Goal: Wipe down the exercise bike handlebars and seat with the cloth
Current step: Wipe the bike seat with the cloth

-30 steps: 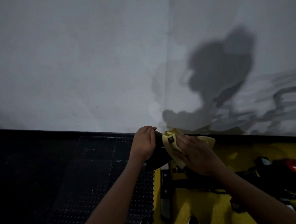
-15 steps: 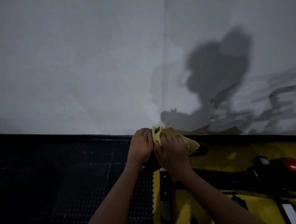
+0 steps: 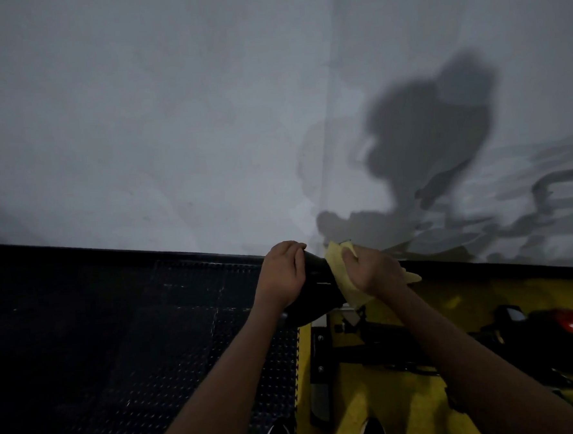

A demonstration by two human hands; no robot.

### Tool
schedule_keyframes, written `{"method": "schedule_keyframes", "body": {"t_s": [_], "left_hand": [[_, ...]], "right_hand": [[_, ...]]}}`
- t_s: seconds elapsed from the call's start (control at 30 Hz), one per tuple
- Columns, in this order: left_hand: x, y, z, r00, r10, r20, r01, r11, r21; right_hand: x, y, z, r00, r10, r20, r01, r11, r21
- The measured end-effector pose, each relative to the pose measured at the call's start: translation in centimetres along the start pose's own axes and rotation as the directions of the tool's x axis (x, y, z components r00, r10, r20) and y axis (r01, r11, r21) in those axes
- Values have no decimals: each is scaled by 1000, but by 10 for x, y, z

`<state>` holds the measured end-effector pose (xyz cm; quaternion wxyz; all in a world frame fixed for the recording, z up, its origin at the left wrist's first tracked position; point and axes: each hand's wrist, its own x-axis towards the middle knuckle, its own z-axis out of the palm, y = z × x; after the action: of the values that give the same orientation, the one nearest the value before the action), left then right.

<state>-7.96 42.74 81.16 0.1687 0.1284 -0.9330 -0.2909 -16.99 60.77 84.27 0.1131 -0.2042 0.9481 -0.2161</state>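
seat (image 3: 316, 293) — black, between our hands | left hand (image 3: 283, 274) clasps its edge; right hand (image 3: 374, 272) pinches yellow cloth (image 3: 337, 274) against it | risk: bunched cloth slips — dim light hides missed patches; handlebars unseen

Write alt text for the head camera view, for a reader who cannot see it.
A person's right hand presses a yellow cloth against a black bike seat while the left hand steadies its other side. Below lie black studded floor mat and yellow flooring; a grey wall rises behind.
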Motion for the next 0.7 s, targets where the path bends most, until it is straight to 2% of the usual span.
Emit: {"method": "schedule_keyframes", "body": {"t_s": [0.07,0.1,0.17,0.2,0.27,0.33,0.4,0.47,0.5,0.57,0.7], "left_hand": [[0,-3,1,1000,-24,13,24,999,-21],[0,-1,-3,998,-55,12,55,998,-39],[3,4,-9,994,-105,-17,102,989,-104],[5,11,-14,992,-123,-21,118,979,-168],[13,33,-31,970,-232,76,244,898,-365],[21,52,-48,905,-337,262,426,752,-504],[27,64,-65,843,-357,402,537,594,-599],[27,67,-81,819,-282,500,573,441,-691],[26,67,-90,809,-249,533,586,406,-701],[21,62,-105,781,-238,578,622,388,-680],[9,36,-130,796,-231,560,602,410,-686]], "right_hand": [[7,-8,-16,989,66,131,-95,969,230],[6,-14,-27,981,111,160,-170,890,423],[-2,-27,-48,961,162,225,-278,544,792],[-7,-32,-56,949,125,290,-315,341,886],[-14,-40,-64,913,32,406,-407,42,912],[-18,-53,-67,871,13,492,-488,-104,867],[-21,-67,-65,868,1,496,-489,-175,855],[-25,-83,-61,880,-18,474,-466,-214,858],[-27,-90,-58,885,-20,466,-458,-224,860],[-29,-102,-51,884,-31,466,-460,-232,857],[-32,-128,-37,860,-82,504,-511,-156,846]]}}
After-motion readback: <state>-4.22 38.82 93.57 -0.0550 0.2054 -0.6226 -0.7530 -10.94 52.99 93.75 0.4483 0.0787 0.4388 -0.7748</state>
